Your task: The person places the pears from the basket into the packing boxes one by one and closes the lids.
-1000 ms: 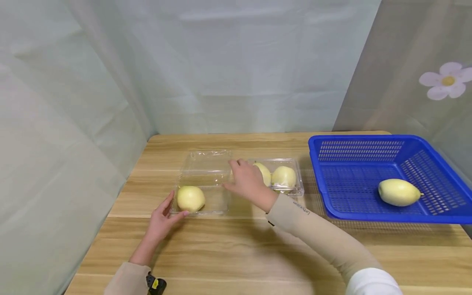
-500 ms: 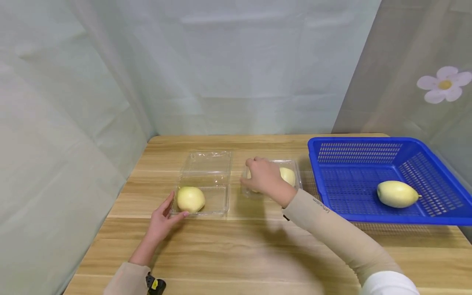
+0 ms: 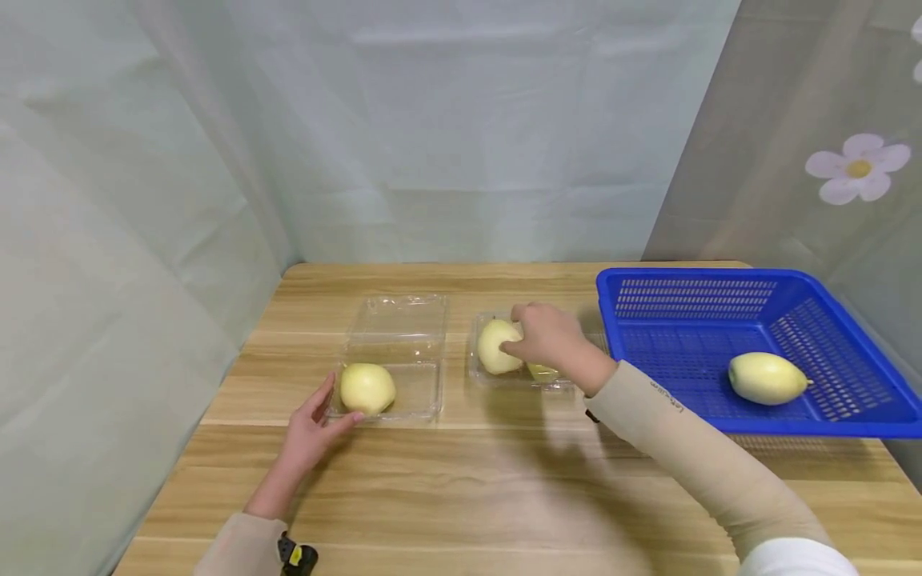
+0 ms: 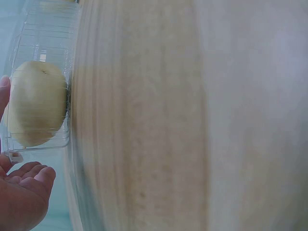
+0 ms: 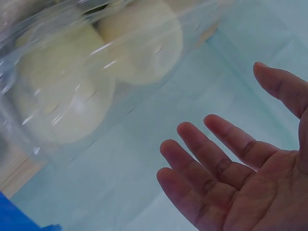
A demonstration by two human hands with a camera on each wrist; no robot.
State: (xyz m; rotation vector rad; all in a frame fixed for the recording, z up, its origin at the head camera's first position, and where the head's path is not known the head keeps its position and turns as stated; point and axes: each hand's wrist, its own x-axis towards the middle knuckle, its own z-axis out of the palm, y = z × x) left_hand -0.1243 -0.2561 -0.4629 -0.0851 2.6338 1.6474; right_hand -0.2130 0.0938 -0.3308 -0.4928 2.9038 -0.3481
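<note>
A clear plastic clamshell container [image 3: 421,392] lies with its lid [image 3: 403,316] folded back, and one pale yellow melon [image 3: 367,390] sits in its left half. My left hand [image 3: 310,432] holds its near left corner, thumb along the front and fingers on the left side. To the right is a second clear container [image 3: 475,372] with two pale melons, also seen behind plastic [image 5: 62,82] in the right wrist view. My right hand [image 3: 551,340] is over the right-hand melon [image 3: 542,373], partly hiding it. Its fingers [image 5: 187,178] look spread and hold nothing in the right wrist view.
A blue plastic basket [image 3: 677,424] with slotted walls stands at the right of the wooden table [image 3: 446,496], one oblong pale melon [image 3: 767,378] inside it. Pale fabric [image 3: 490,136] hangs behind and to the left of the table.
My right hand has moved right, from the first container's right edge across the second container, uncovering its left melon. My left hand stays at its corner.
</note>
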